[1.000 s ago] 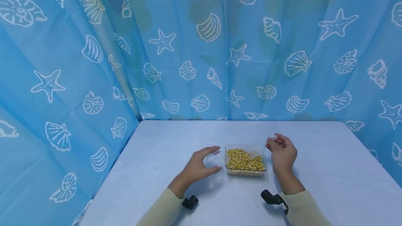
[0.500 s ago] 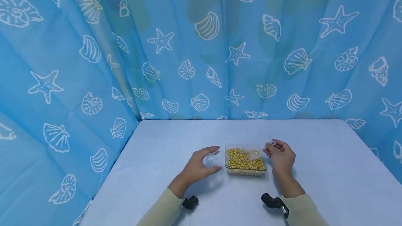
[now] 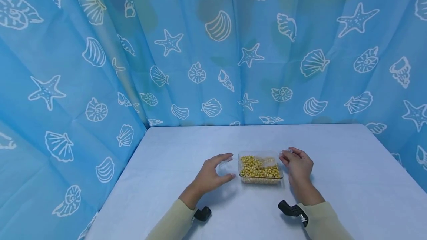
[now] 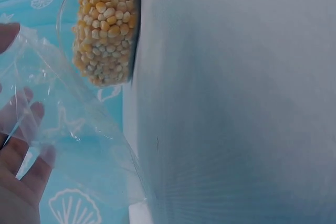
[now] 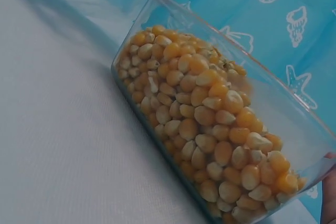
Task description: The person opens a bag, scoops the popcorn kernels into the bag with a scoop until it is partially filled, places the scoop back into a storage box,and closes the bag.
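A clear rectangular container (image 3: 239,166) of yellow corn kernels (image 3: 253,167) stands on the table between my hands. To its left, my left hand (image 3: 207,175) holds a thin clear plastic bag (image 4: 94,135), thumb and fingers curved apart around it. The left wrist view shows several fingers (image 4: 26,145) through the film. On the container's right, my right hand (image 3: 300,166) pinches the end of a small translucent scoop (image 3: 268,162). The scoop's bowl lies among the kernels near the back right. Only a sliver of my right hand (image 5: 328,192) enters the right wrist view.
A white cloth covers the table (image 3: 186,140). Blue curtains (image 3: 213,58) with white shell and starfish drawings rise behind it and at its left. Black wrist cameras (image 3: 202,214) sit by both sleeves.
My right hand has come down and slightly left, and the scoop's bowl has settled into the kernels. My left hand and the bag stay nearly still.
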A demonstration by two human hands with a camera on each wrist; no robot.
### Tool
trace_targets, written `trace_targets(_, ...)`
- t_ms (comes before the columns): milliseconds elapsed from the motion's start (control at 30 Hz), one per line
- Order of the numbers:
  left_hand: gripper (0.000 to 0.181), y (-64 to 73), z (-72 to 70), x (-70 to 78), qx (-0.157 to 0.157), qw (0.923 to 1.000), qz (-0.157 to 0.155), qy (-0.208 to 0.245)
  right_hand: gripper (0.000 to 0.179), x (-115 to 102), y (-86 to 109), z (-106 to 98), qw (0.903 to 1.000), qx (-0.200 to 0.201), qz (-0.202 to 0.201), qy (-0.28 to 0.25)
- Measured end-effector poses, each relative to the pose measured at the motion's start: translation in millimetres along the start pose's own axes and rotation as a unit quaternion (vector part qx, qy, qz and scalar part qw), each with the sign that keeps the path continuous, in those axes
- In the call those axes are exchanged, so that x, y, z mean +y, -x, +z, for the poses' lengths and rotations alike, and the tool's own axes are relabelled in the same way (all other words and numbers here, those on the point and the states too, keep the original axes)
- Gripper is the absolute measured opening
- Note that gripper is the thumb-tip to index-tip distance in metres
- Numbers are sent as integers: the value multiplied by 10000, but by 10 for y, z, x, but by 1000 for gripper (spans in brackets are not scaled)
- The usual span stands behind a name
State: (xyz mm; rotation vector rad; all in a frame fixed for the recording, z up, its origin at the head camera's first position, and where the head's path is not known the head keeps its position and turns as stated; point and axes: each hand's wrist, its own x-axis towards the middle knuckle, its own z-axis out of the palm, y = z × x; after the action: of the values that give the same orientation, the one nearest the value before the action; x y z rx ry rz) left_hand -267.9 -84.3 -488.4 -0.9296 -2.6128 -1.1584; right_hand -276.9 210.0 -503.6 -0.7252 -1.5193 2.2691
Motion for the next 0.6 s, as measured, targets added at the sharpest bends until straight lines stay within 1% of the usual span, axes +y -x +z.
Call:
trace_targets(67,61,-8,4,3,117,9999,18,-42,43,-1,-13,-9,9999,-20,144,-54)
trace_targets(133,61,-12,7,11,205,9998,-10,-62,47,0,-21,-19,9991,-18,370,-189)
trace_targets(233,64,-9,18,20,210,9997,-145,-41,50,9,-29,-30,9969,-25,657,-439)
trace_targets(300,66,-4,30,22,166,9994,-289,-19,51,17,-33,-33,9946,-16,806,-651)
trace_targets(400,70,-9,46,26,100,9989,-465,-22,51,26,-36,-31,9929,16,887,-797)
trace_targets(600,75,-39,75,52,55,9975,-698,-68,52,15,-21,-38,9931,43,858,-801)
